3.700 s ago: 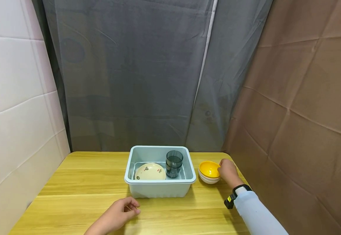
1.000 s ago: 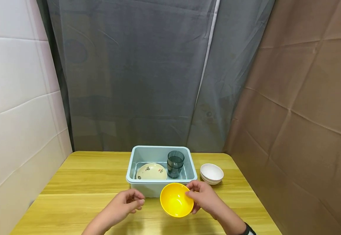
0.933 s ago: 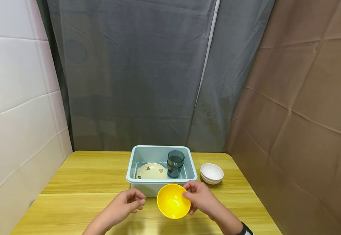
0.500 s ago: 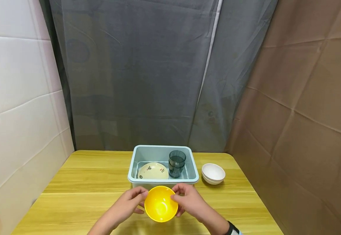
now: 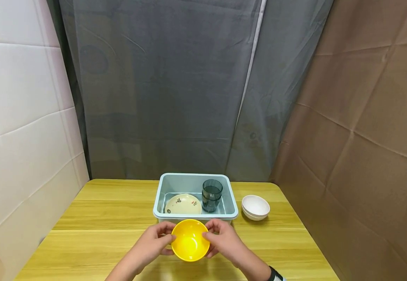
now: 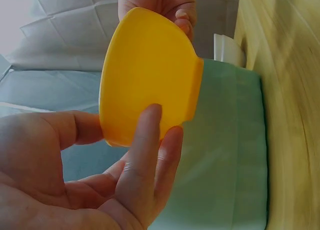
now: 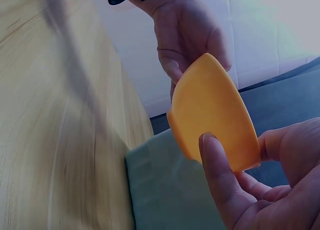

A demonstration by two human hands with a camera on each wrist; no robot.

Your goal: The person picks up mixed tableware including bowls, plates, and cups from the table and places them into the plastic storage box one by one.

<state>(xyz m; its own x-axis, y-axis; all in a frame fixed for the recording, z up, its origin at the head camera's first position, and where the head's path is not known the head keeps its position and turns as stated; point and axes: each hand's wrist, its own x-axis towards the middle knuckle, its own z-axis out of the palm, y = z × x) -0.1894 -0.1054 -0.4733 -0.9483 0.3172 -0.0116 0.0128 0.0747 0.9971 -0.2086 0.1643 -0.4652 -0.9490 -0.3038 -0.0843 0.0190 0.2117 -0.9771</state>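
Observation:
A yellow bowl (image 5: pixel 190 241) is held up in front of the bin, its inside tilted toward the head camera. My left hand (image 5: pixel 152 242) pinches its left rim, thumb on the rim and fingers against the outside. On the opposite side my right hand (image 5: pixel 226 241) grips the rim the same way. Both wrist views show the bowl's smooth outside and its foot ring, with a fingertip pressed on the wall. The light blue bin (image 5: pixel 158 195) stands just beyond; its front wall is partly hidden by the bowl and hands.
Inside the bin lie a cream plate (image 5: pixel 183 204) with small printed motifs and stacked dark glass tumblers (image 5: pixel 212 196). White bowls (image 5: pixel 255 207), nested, stand right of the bin on the wooden table (image 5: pixel 94 226). Grey, white and brown cloths surround the table.
My right hand has lifted the yellow bowl off the white ones and carried it left to the front of the bin. My left hand has reached it and taken hold of its rim.

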